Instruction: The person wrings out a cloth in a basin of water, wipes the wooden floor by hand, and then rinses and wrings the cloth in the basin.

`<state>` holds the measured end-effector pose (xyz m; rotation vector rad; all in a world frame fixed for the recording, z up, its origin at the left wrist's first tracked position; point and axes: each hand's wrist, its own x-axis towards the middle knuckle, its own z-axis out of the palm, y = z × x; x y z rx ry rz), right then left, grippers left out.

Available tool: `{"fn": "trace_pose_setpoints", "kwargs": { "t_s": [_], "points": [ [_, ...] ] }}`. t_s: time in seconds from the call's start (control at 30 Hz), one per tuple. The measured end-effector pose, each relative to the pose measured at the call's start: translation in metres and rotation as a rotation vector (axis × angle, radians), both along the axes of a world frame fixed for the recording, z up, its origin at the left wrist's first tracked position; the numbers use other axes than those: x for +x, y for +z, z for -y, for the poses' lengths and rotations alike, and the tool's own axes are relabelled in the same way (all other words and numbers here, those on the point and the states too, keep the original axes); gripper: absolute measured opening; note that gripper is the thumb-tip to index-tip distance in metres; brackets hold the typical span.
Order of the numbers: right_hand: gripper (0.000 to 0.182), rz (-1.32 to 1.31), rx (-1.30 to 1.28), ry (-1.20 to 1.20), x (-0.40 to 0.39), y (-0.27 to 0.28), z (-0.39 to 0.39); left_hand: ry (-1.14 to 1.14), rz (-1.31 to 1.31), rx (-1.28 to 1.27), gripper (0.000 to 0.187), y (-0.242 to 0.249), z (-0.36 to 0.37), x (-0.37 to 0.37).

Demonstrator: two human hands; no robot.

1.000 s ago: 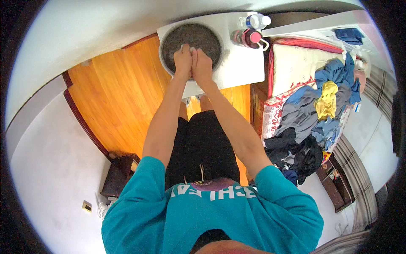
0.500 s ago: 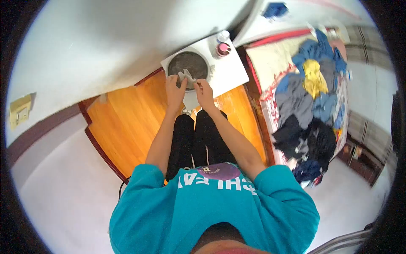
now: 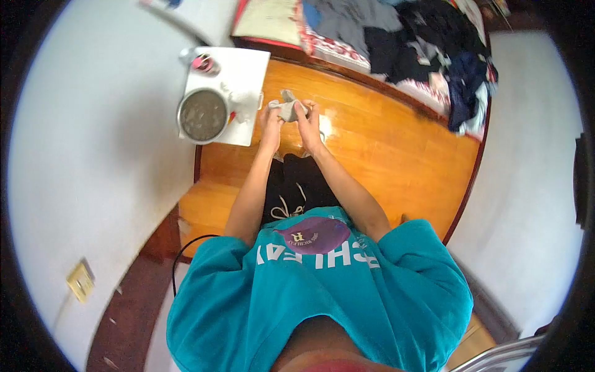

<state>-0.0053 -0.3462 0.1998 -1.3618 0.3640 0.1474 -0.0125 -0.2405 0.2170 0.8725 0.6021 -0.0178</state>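
Observation:
A wet-looking, greyish-white cloth [image 3: 286, 110] is bunched between my two hands, held out in front of my knees above the wooden floor. My left hand [image 3: 271, 129] grips its left side. On the other side, my right hand [image 3: 308, 123] pinches it with the thumb on top. To the left of both hands, a round metal basin [image 3: 181, 118] filled with murky grey water stands on a small white table [image 3: 245, 74]. Some small white bits and a red item lie beside the basin, too small to name.
A bottle with a pink cap [image 3: 203, 63] stands at the table's far end. Beyond the floor [image 3: 396, 161], a bed holds a cream mat [image 3: 269, 25] and a pile of dark clothes [image 3: 403, 53]. A wall switch [image 3: 80, 281] is at lower left.
My hands have carried the cloth from over the basin to beside the table. My view has turned right, so the table and basin now appear on the left.

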Motion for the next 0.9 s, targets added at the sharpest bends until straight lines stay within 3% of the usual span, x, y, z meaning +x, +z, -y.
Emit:
{"fn": "trace_pose_setpoints", "kwargs": {
  "t_s": [0.03, 0.1, 0.13, 0.23, 0.27, 0.4, 0.43, 0.5, 0.53, 0.6, 0.7, 0.83, 0.9],
  "points": [
    [0.036, 0.006, -0.001, -0.062, -0.003, 0.007, 0.02, -0.062, 0.006, -0.001, 0.028, 0.001, 0.021, 0.004],
    [0.044, -0.065, -0.129, -0.188, -0.011, 0.024, 0.062, -0.31, -0.012, 0.315, 0.035, 0.0, 0.066, 0.012],
    [0.041, 0.004, -0.232, -0.268, -0.017, 0.029, 0.079, -0.438, 0.033, 0.605, 0.043, 0.004, 0.092, 0.016],
    [0.031, -0.003, -0.133, -0.405, -0.03, 0.045, 0.138, -0.654, -0.029, 0.693, 0.051, -0.017, 0.176, 0.014],
    [0.024, 0.076, -0.176, -0.489, -0.035, 0.029, 0.16, -0.835, 0.016, 0.586, 0.056, -0.038, 0.196, 0.016],
    [0.017, -0.057, -0.101, -0.605, -0.065, 0.058, 0.262, -1.24, 0.047, 0.717, 0.056, 0.02, 0.301, 0.014],
    [0.017, -0.058, -0.091, -0.654, -0.072, 0.052, 0.292, -1.286, 0.064, 0.729, 0.056, 0.014, 0.334, 0.01],
    [0.019, 0.185, -0.695, -0.741, -0.085, 0.039, 0.342, -1.195, 0.331, 0.737, 0.05, 0.001, 0.396, -0.003],
    [0.02, 0.157, -0.748, -0.805, -0.089, 0.04, 0.366, -1.239, 0.348, 0.738, 0.05, 0.013, 0.426, -0.009],
    [0.02, 0.105, -0.764, -0.88, -0.105, 0.048, 0.408, -1.321, 0.164, 0.48, 0.045, 0.033, 0.479, -0.021],
    [0.021, 0.047, -0.76, -0.977, -0.124, 0.057, 0.463, -1.377, 0.113, 0.273, 0.038, 0.022, 0.539, -0.042],
    [0.025, 0.009, -0.686, -1.096, -0.134, 0.053, 0.525, -1.456, 0.116, 0.318, 0.035, 0.033, 0.605, -0.055],
    [0.027, -0.007, -0.671, -1.163, -0.137, 0.059, 0.548, -1.561, 0.363, 0.354, 0.035, 0.033, 0.637, -0.053]
  ]
}}
